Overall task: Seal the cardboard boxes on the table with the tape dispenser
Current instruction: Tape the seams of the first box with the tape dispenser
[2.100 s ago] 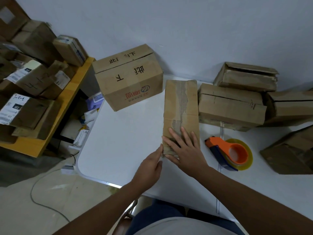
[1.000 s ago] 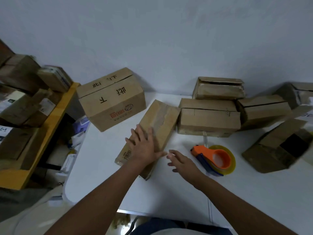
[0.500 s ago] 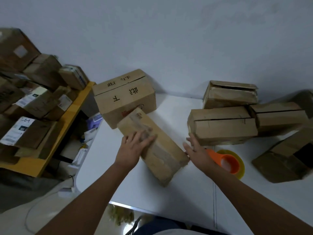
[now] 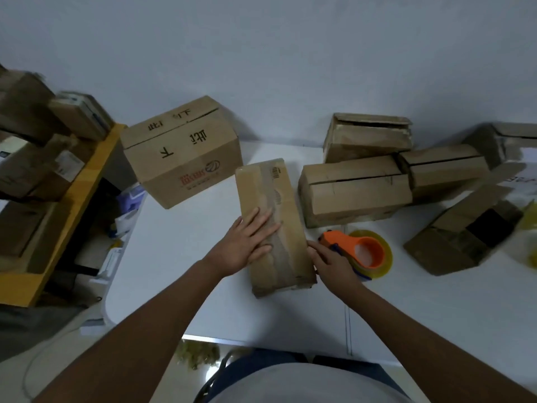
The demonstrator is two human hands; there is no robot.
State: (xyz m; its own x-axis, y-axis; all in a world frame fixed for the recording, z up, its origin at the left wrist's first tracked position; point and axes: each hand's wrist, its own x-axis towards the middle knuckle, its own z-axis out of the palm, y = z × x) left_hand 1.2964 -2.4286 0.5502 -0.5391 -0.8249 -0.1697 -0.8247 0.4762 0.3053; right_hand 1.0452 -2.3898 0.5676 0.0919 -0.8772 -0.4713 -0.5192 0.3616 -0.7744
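A long, narrow cardboard box (image 4: pixel 270 199) with old tape along its top lies lengthwise on the white table (image 4: pixel 180 257) in front of me. My left hand (image 4: pixel 247 239) rests flat on its top, fingers straight. My right hand (image 4: pixel 331 261) touches the box's right side near the front corner, fingers extended. The orange tape dispenser (image 4: pixel 357 251) with a yellowish tape roll lies on the table just right of that hand, partly hidden behind it.
A large printed carton (image 4: pixel 186 158) stands at the back left. Several unsealed boxes (image 4: pixel 354 190) crowd the back right, one open box (image 4: pixel 465 231) at the right. A yellow shelf (image 4: pixel 72 199) stacked with parcels stands left of the table.
The long box has turned from a slanted position to pointing straight away from me. My left hand stayed on its top; my right hand moved onto its right side.
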